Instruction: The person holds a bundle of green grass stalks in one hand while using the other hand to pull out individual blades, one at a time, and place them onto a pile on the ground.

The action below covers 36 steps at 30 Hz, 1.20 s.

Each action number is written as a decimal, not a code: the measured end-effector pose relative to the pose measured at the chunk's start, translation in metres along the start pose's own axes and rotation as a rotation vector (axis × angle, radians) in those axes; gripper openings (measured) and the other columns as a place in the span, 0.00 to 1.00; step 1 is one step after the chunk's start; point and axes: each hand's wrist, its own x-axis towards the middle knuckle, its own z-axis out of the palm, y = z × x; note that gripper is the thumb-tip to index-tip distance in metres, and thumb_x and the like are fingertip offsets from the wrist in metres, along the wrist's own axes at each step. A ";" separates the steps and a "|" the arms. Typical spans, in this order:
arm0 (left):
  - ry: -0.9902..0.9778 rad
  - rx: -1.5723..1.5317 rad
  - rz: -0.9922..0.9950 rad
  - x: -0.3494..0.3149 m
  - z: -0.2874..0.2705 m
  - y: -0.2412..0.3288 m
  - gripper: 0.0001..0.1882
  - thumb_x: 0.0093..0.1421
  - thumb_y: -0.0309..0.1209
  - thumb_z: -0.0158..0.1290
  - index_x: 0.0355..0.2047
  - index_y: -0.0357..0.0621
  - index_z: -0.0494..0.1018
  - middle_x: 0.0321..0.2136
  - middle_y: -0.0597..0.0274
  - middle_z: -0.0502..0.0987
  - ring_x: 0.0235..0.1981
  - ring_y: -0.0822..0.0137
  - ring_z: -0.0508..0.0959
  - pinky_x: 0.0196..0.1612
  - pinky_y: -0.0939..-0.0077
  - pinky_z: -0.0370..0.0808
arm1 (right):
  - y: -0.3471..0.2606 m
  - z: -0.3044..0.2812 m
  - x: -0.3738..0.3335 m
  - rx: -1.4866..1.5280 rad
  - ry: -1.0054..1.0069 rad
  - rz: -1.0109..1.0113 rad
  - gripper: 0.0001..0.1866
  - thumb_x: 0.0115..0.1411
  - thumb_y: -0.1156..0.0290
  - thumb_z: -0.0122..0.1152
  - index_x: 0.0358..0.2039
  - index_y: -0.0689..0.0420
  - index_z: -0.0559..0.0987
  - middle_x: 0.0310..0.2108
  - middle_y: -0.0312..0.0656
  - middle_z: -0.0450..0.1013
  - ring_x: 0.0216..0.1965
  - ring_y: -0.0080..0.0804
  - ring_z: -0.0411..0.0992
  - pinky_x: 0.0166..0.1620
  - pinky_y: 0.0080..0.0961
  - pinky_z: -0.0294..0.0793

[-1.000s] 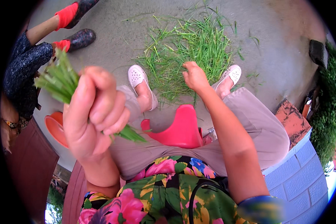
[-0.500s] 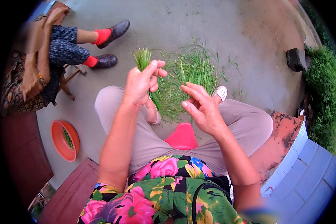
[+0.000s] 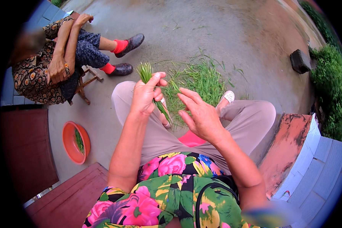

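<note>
In my left hand [image 3: 144, 98] a bunch of thin green chive-like stalks [image 3: 145, 72] is gripped, its pale ends pointing up and its green ends hanging below the fist. My right hand [image 3: 205, 119] is just to the right, thumb and fingers apart. A single pale stalk [image 3: 174, 86] shows by its fingertips; whether they touch it I cannot tell. Beyond both hands, a loose heap of the same green stalks [image 3: 207, 78] is spread on the ground between my feet.
An orange basin [image 3: 67, 147] with some greens inside stands at the left. Another person [image 3: 45, 72] sits on a wooden stool [image 3: 86, 85] at the upper left, arms crossed. A red seat [image 3: 192, 140] is under me. At right are a dark block [image 3: 300, 61], bushes [image 3: 330, 87] and a low ledge [image 3: 287, 146].
My right hand has come slightly left and down, its fingers more spread. The left hand still grips the bunch. The whole view has shifted, bringing more of the seated person in.
</note>
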 end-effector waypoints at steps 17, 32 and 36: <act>-0.168 -0.090 0.017 -0.034 0.017 0.004 0.08 0.53 0.28 0.49 0.31 0.37 0.69 0.23 0.61 0.72 0.10 0.83 0.58 0.12 0.89 0.56 | -0.013 0.001 -0.016 -0.084 0.076 -0.070 0.20 0.48 0.71 0.52 0.44 0.58 0.66 0.48 0.43 0.59 0.42 0.38 0.66 0.38 0.29 0.69; -0.318 -0.009 0.032 -0.044 0.017 0.040 0.07 0.53 0.28 0.48 0.31 0.37 0.68 0.19 0.64 0.69 0.08 0.84 0.56 0.11 0.91 0.54 | 0.006 -0.023 -0.003 0.777 0.304 0.389 0.07 0.52 0.72 0.53 0.27 0.64 0.70 0.32 0.38 0.66 0.19 0.16 0.64 0.24 0.13 0.65; -0.416 -0.051 -0.030 -0.048 0.022 0.041 0.08 0.53 0.28 0.48 0.31 0.34 0.69 0.18 0.64 0.69 0.09 0.83 0.57 0.11 0.90 0.55 | -0.008 -0.029 0.017 0.862 0.253 0.234 0.13 0.52 0.70 0.53 0.37 0.61 0.71 0.26 0.35 0.68 0.21 0.16 0.65 0.23 0.13 0.64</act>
